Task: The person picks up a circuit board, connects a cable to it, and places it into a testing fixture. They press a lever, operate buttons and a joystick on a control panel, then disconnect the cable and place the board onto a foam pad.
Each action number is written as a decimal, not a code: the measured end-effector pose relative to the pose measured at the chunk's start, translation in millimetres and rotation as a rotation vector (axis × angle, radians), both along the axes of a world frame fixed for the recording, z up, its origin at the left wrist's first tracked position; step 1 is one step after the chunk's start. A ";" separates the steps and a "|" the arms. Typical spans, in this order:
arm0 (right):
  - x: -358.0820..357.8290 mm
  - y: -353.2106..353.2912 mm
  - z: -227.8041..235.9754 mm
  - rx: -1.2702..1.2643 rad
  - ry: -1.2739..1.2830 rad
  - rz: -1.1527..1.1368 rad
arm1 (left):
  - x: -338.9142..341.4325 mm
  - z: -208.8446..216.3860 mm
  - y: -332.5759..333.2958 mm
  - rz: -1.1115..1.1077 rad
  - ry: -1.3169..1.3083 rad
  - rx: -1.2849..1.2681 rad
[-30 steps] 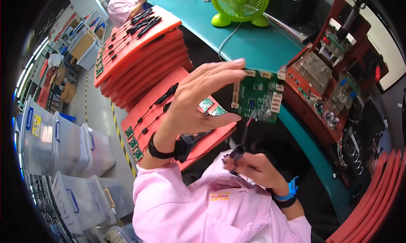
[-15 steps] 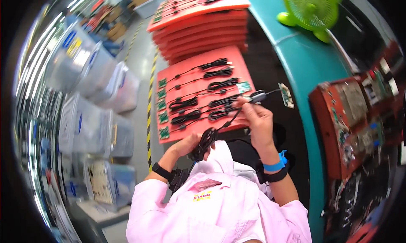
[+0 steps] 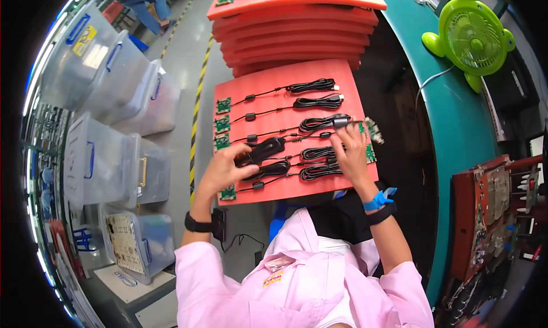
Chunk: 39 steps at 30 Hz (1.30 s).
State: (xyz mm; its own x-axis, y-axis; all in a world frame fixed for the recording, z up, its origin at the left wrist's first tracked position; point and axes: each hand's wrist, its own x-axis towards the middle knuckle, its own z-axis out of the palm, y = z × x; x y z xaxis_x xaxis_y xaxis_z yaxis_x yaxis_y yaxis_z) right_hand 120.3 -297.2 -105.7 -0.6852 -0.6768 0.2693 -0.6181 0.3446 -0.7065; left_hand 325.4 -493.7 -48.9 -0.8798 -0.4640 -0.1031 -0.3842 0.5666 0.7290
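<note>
My left hand (image 3: pixel 228 167) has its thumb and fingers curled round a black coiled cable (image 3: pixel 266 150), low over the pink foam sheet (image 3: pixel 279 191). Over the right part of the sheet, my right hand (image 3: pixel 354 160) pinches the same cable's lead close to a grey cylindrical bead (image 3: pixel 341 121). A small green circuit board (image 3: pixel 374 130) hangs at the lead's end, past the sheet's right edge. Several bundled black cables lie in rows on the foam, such as one coil (image 3: pixel 311 86) at the far side. Small green boards (image 3: pixel 222 123) line the left edge.
Behind the sheet rises a stack of pink foam sheets (image 3: pixel 291 40), with boards and cables on top. A green bench (image 3: pixel 414 54) on the right carries a green fan (image 3: pixel 475 40) and a red fixture (image 3: pixel 476 214). Clear plastic bins (image 3: pixel 103 162) are piled at left.
Both hands have moved forward over the foam sheet, carrying the coil and the board on its lead. The coil has come down among the cables at left. My view has shifted.
</note>
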 end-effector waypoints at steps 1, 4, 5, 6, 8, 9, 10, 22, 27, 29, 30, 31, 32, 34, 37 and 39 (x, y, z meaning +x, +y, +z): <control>-15.3 -9.5 -0.6 0.021 0.066 -0.016 | -16.5 -6.3 -17.5 -0.016 -0.002 0.021; -54.3 -25.1 -25.7 0.040 0.122 -0.023 | -61.8 -21.6 -62.5 -0.121 -0.090 -0.158; -67.7 -23.4 -40.6 0.031 0.111 -0.003 | -71.5 -31.2 -71.3 -0.140 -0.089 -0.146; -81.5 -20.4 -54.4 0.021 0.099 0.019 | -79.4 -45.4 -80.9 -0.147 -0.164 -0.235; -107.7 -12.2 -74.9 0.089 0.081 -0.078 | -87.7 -70.9 -98.7 -0.157 -0.317 -0.418; -120.0 -6.5 -84.2 0.148 0.069 -0.160 | -87.8 -79.2 -104.8 -0.173 -0.318 -0.409; -129.9 -5.5 -86.0 0.210 0.060 -0.245 | -87.9 -89.8 -109.4 -0.166 -0.343 -0.416; -169.1 -52.6 -98.0 0.407 -0.234 -0.220 | -95.4 -121.7 -125.0 -0.187 -0.255 -0.369; -189.6 -59.1 -105.2 0.232 -0.184 -0.245 | -105.4 -123.6 -121.9 -0.188 -0.184 -0.402; -188.5 -58.1 -118.8 0.322 -0.118 -0.283 | -111.7 -121.4 -118.9 -0.189 -0.168 -0.419; -187.2 -60.4 -120.3 0.367 -0.086 -0.298 | -113.5 -119.2 -117.7 -0.196 -0.151 -0.437; -185.5 -60.8 -121.1 0.368 -0.089 -0.308 | -116.0 -117.1 -116.5 -0.204 -0.133 -0.456; -179.9 -63.2 -116.9 0.341 -0.092 -0.315 | -116.3 -115.5 -114.9 -0.206 -0.119 -0.476; -171.9 -65.9 -108.1 0.286 -0.101 -0.333 | -119.0 -116.0 -113.8 -0.202 -0.139 -0.478; -185.3 -64.7 -105.3 0.244 -0.105 -0.336 | -130.8 -115.7 -113.7 -0.223 -0.156 -0.488; -201.8 -61.1 -102.5 0.223 -0.108 -0.344 | -135.6 -115.4 -109.9 -0.268 -0.153 -0.488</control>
State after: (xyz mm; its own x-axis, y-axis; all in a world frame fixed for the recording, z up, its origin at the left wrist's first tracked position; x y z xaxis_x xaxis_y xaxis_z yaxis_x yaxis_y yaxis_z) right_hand -81.5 -358.4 -208.2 -0.8974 -0.4377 0.0559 -0.3668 0.6696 -0.6458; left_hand 189.7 -603.6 -164.3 -0.9651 -0.2527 -0.0684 -0.2614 0.9154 0.3063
